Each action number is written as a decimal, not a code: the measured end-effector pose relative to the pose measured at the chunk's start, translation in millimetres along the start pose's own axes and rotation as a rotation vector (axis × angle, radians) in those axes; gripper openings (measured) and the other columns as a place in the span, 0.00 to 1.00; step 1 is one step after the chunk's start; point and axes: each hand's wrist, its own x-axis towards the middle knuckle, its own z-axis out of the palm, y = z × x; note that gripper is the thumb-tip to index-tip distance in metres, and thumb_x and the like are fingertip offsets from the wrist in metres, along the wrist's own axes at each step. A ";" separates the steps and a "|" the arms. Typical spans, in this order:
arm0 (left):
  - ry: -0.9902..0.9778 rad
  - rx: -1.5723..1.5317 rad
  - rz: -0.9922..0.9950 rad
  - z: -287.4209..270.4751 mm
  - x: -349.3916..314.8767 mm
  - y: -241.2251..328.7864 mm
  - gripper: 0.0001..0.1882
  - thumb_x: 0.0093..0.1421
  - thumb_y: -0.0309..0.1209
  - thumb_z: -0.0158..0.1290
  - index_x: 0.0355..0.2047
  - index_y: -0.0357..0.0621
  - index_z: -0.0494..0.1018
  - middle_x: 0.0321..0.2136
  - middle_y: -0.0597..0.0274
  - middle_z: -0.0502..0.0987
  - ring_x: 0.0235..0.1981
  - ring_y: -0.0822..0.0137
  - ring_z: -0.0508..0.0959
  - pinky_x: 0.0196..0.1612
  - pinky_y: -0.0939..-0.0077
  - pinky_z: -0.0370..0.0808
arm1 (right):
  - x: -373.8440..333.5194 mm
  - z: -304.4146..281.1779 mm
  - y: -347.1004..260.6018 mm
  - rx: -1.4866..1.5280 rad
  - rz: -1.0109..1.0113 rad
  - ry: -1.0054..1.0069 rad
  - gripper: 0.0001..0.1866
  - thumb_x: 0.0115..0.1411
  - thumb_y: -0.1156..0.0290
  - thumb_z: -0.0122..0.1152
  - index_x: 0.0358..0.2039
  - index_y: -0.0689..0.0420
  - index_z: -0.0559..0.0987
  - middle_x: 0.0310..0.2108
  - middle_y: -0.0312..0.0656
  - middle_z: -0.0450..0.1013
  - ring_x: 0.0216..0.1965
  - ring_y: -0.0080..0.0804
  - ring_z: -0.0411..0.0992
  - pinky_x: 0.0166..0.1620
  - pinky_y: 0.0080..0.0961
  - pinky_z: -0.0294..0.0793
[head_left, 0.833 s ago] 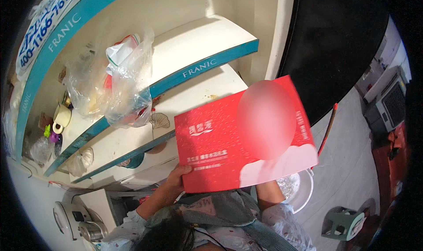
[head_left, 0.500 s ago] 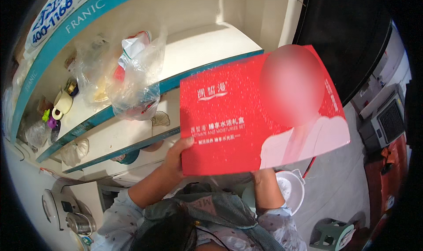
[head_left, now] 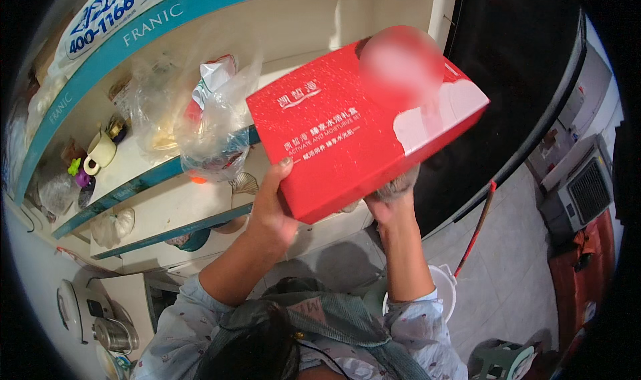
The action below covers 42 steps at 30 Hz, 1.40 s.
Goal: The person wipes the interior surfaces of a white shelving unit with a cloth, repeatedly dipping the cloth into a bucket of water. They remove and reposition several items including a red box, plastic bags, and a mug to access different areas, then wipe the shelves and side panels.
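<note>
A red gift box point(head_left: 320, 173) with white lettering and a pale pink printed area is tilted in front of the shelves, its near side face showing. My left hand point(head_left: 270, 203) grips its lower left corner, thumb on the top face and the other fingers hidden beneath. Under the right part of the box is my right hand point(head_left: 387, 210), closed on a crumpled grey-brown cloth point(head_left: 398, 184) against the near lower side. Most of that hand's fingers are out of sight. Small light specks dot the box top.
White shelves with teal edges point(head_left: 153, 176) hold clear plastic bags point(head_left: 217, 140) and a cream mug point(head_left: 100, 152). Right of my right forearm stands a white bucket point(head_left: 444, 290) with a red stick point(head_left: 475, 230) by it. A green stool point(head_left: 501, 360) stands lower right.
The box has moved up and left, away from me, and tipped so its near side face shows. My right hand has come up with the cloth now visible.
</note>
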 end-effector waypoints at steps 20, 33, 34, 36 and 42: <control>0.200 0.056 -0.077 9.3 82.0 -13.6 0.32 0.55 0.46 0.56 0.56 0.48 0.60 0.53 0.60 0.69 0.54 0.61 0.70 0.58 0.61 0.65 | 108.1 -20.2 10.5 -1.363 -1.055 0.025 0.19 0.59 0.68 0.45 0.45 0.69 0.71 0.47 0.62 0.65 0.47 0.56 0.66 0.53 0.38 0.63; 0.207 -0.020 -0.159 40.2 117.1 -66.8 0.25 0.54 0.48 0.58 0.47 0.52 0.67 0.44 0.69 0.73 0.45 0.68 0.72 0.46 0.68 0.69 | 88.8 -25.7 -64.8 -1.015 -0.616 -0.155 0.17 0.56 0.77 0.49 0.47 0.65 0.73 0.43 0.42 0.73 0.46 0.31 0.70 0.50 0.26 0.68; 0.163 -0.018 -0.160 37.1 121.4 -77.0 0.23 0.55 0.48 0.58 0.46 0.52 0.67 0.43 0.69 0.73 0.45 0.69 0.72 0.46 0.69 0.69 | 85.4 -27.8 -72.5 -0.992 -0.640 -0.195 0.17 0.58 0.72 0.54 0.48 0.61 0.72 0.43 0.39 0.72 0.42 0.27 0.71 0.46 0.25 0.70; -0.016 -0.050 -0.234 21.6 127.2 -92.2 0.27 0.57 0.48 0.55 0.50 0.45 0.63 0.45 0.57 0.71 0.43 0.61 0.75 0.45 0.67 0.73 | 89.3 -17.4 -88.2 -0.929 -0.662 -0.079 0.17 0.59 0.67 0.54 0.48 0.60 0.73 0.40 0.37 0.73 0.41 0.26 0.71 0.44 0.24 0.71; 0.148 0.694 -0.083 -35.6 86.7 -51.0 0.25 0.58 0.35 0.56 0.47 0.39 0.56 0.37 0.54 0.69 0.33 0.64 0.77 0.30 0.77 0.75 | 139.3 23.3 -104.6 -1.158 -0.769 0.161 0.14 0.60 0.64 0.52 0.42 0.60 0.75 0.36 0.36 0.73 0.37 0.23 0.70 0.40 0.22 0.70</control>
